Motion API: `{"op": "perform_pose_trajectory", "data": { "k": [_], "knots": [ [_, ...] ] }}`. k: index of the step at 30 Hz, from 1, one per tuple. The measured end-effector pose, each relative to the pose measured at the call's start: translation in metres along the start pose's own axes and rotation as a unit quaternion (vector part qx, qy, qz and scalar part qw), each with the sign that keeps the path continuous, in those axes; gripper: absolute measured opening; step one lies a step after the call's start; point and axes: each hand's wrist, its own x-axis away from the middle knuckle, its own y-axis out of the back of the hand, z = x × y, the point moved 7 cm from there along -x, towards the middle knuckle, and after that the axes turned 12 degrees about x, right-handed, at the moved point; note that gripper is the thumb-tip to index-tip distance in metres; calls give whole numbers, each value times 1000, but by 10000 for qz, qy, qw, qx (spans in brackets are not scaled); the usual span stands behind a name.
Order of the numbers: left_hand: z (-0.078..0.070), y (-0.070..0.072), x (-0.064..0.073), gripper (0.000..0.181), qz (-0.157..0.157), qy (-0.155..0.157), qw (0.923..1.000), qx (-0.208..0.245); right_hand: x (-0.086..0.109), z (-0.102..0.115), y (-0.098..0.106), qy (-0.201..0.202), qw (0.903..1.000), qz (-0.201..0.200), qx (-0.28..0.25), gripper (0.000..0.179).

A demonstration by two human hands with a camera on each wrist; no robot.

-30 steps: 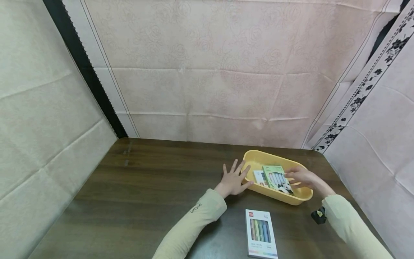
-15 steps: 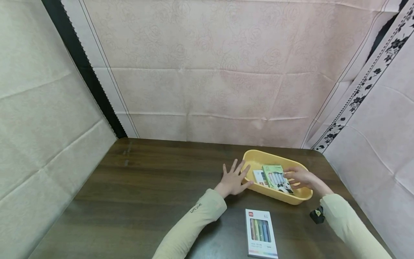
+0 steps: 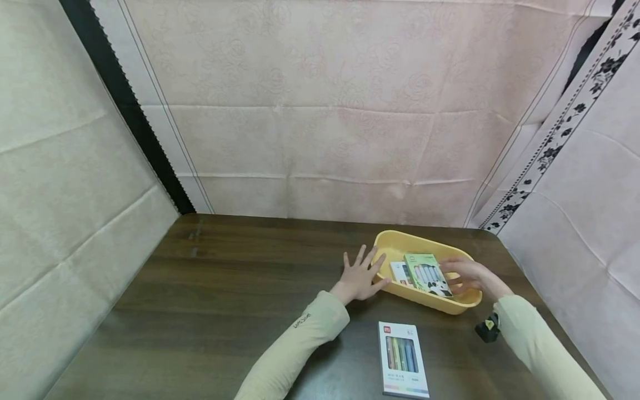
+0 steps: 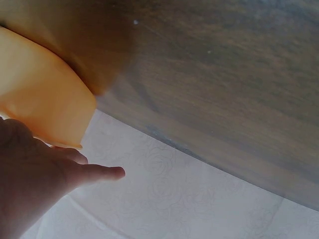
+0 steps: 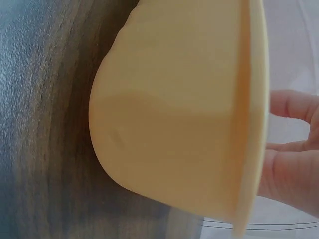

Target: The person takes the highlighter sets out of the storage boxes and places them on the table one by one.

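In the head view a yellow plastic basket (image 3: 420, 298) stands on the table's right side. Inside lie a green box of coloured pens (image 3: 425, 272) with a panda picture and a smaller white box (image 3: 401, 272), partly covered by it. My left hand (image 3: 357, 280) spreads its fingers against the basket's left end. My right hand (image 3: 470, 275) reaches over the opposite end, its parted, slightly bent fingers at the green box's right edge. In the right wrist view the basket rim hides the right fingertips. Nearer me lies a white box of coloured pens (image 3: 404, 358), untouched.
The dark wooden table (image 3: 225, 300) extends left of the basket. Pale cloth hangs behind the table (image 3: 320, 139) and along both sides. A black device (image 3: 487, 329) sits at the right wrist.
The right wrist has shifted slightly left, with its fingers staying by the green box. The left hand and the basket hold their places; the view has shifted a touch.
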Motion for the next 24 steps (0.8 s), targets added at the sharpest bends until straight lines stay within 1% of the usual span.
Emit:
{"op": "perform_pose_trajectory", "data": {
  "k": [9,16,24],
  "knots": [
    [0,0,0,67,-59,-15,10000,-69,-4,-4,1,-212,9970,91,-734,55],
    [0,0,-1,66,-56,-21,10000,-55,-4,-6,0,-258,9946,104,-1004,58],
    [0,0,1,65,-2,-26,10000,-45,-4,-7,-9,-335,9917,173,-1228,62]
  ]
}}
